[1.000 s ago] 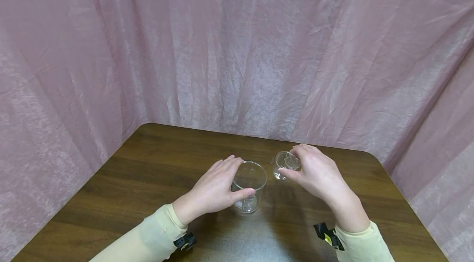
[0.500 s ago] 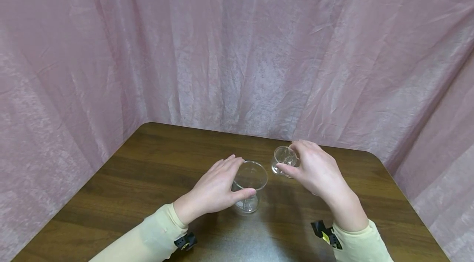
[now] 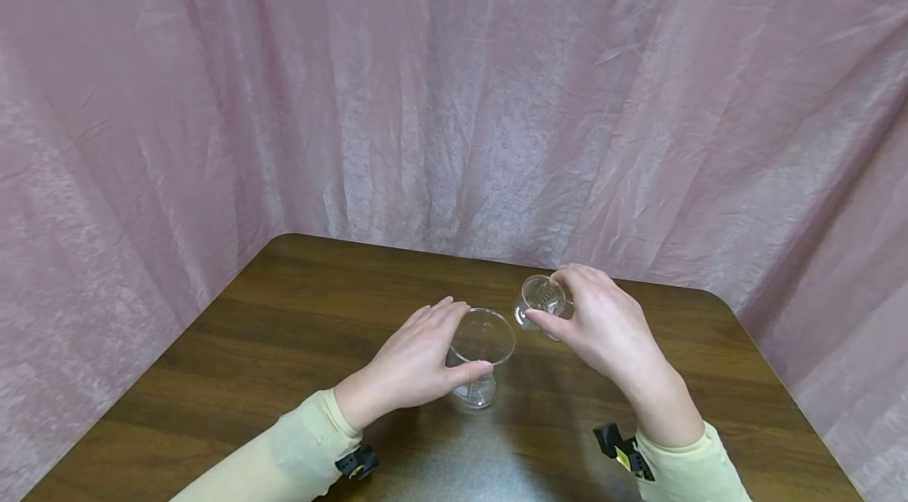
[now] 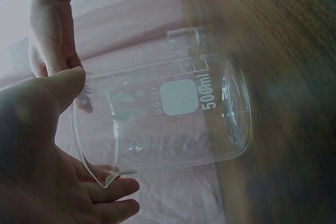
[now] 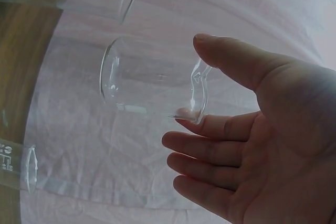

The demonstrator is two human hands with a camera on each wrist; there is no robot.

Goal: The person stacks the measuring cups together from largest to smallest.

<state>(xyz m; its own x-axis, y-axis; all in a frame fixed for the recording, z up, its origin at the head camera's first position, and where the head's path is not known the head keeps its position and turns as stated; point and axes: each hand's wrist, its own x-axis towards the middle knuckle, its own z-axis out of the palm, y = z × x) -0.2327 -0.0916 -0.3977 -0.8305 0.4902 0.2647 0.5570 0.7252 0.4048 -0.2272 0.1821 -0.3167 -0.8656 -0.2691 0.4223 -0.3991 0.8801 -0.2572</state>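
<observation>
My left hand (image 3: 411, 360) holds a large glass beaker (image 4: 178, 129) by its upper part, thumb and fingers on opposite sides of the rim. The beaker stands upright on the table and is marked 500ml. Between thumb and index finger, my right hand (image 3: 603, 321) pinches a small glass beaker (image 5: 152, 77) near its rim. That one is raised off the table, its base clear in the right wrist view. A second small beaker (image 5: 18, 166) with printed graduations stands on the table beneath; my right hand and the raised beaker mostly hide it in the head view.
The brown wooden table (image 3: 284, 313) has rounded far corners. A pink curtain (image 3: 454, 92) hangs behind it and at both sides. Black wrist cameras sit at both cuffs, the left camera (image 3: 356, 462) close above the tabletop.
My right hand has lifted the small beaker and moved it slightly away and to the left, baring part of the second small beaker. My left hand has stayed nearly still on the large beaker.
</observation>
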